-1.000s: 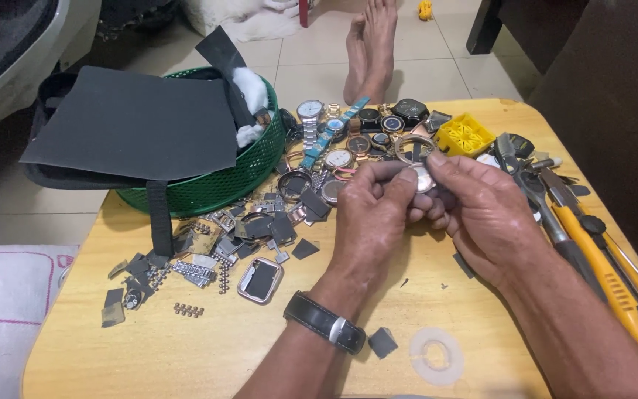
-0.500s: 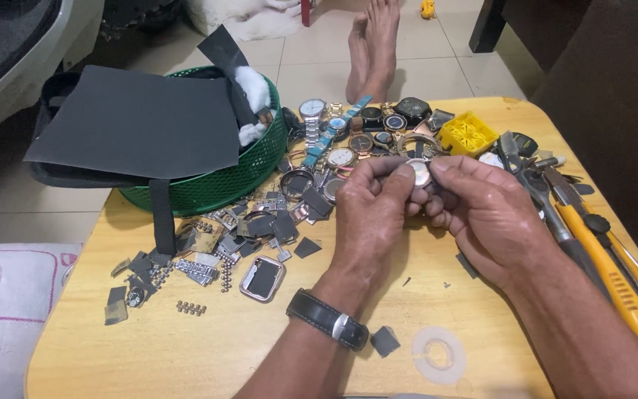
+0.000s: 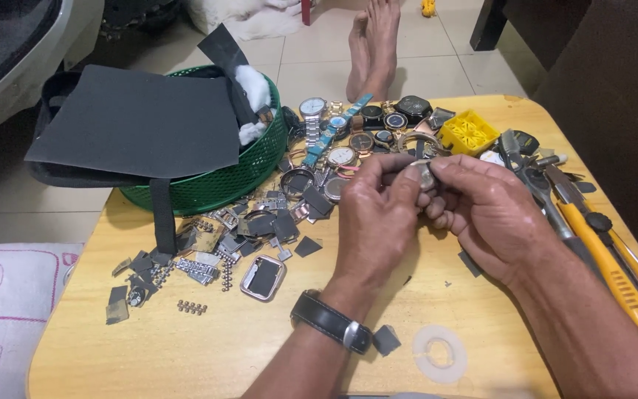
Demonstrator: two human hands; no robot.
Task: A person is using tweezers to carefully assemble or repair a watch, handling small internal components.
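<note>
Wooden tabletop carries scattered watches and loose links; above it our left hand and right hand pinch a small round watch case together. It looks light, stiff, slick metal, so we judge fingertips closed on its rim best.

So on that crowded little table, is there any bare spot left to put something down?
Yes: the near left of the wooden table, below the rectangular watch case and beside the left forearm. A smaller patch lies between the forearms by the white plastic ring. The far side is packed with watches, the right edge with tools, and the green basket fills the far left.
</note>
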